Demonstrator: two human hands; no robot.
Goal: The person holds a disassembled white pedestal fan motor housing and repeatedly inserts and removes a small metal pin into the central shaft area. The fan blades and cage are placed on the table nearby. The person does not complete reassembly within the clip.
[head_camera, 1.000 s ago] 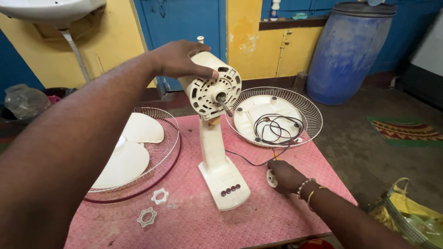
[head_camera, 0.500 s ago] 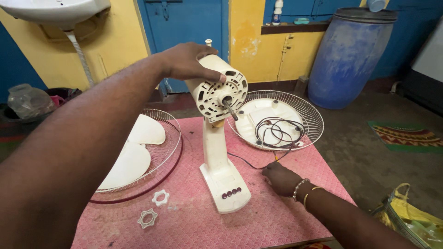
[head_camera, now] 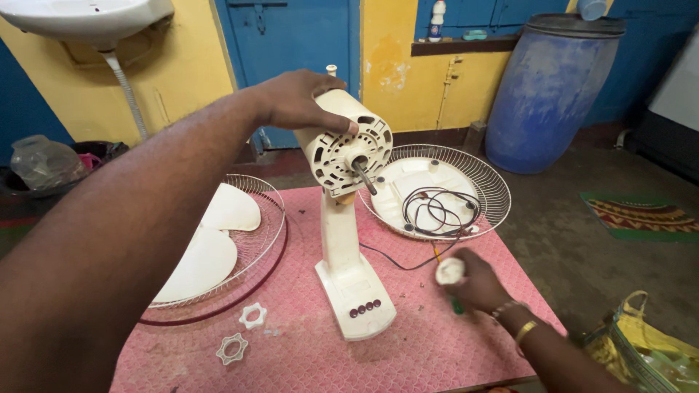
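Table fan body (head_camera: 348, 218) — cream, upright, guards and blades off, bare shaft forward; motor head under the left hand (head_camera: 295, 102). Round white plug (head_camera: 449, 271) — gripped in the right hand (head_camera: 477, 282), cord attached.

Bottle, bags and a barrel around the pink counter (head_camera: 306, 320)

A white bottle (head_camera: 437, 20) with a red cap stands on a shelf, far behind the counter. A big blue barrel (head_camera: 550, 94) stands on the floor behind its right side. A yellow bag (head_camera: 641, 349) lies by its right corner, and a clear bag (head_camera: 44, 164) sits far left.
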